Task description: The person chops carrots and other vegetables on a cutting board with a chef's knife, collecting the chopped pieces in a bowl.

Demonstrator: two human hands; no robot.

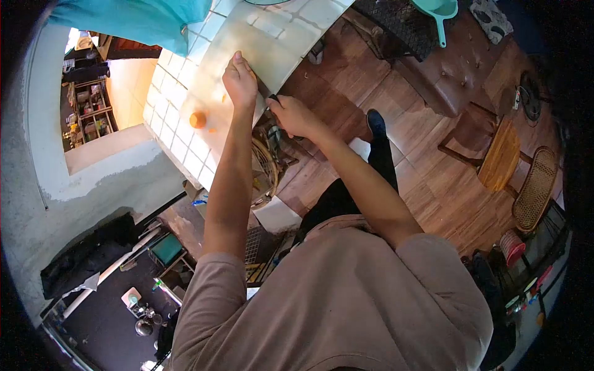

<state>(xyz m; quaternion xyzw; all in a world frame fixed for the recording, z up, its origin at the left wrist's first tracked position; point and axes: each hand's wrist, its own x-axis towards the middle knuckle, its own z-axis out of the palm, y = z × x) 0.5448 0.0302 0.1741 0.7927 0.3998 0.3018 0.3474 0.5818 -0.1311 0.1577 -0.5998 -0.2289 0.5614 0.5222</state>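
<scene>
My left hand (240,81) is over a pale, translucent sheet or board (260,46) on the tiled counter, its fingers curled together and thumb up; what they hold, if anything, I cannot make out. Just right of it, at the counter's edge, my right hand (292,117) is wrapped round a thin dark-handled tool (273,99); the rest of the tool is hidden. A round orange piece (198,119) sits on the counter left of my left wrist. Small orange bits (212,130) lie near it.
A teal cloth (133,21) hangs over the counter's far left. White tiles (179,133) form the counter top. Below its right edge is a rattan frame (266,170). A wooden chair (500,154), a brown tufted seat (448,77) and a mint-green dipper (438,12) stand right.
</scene>
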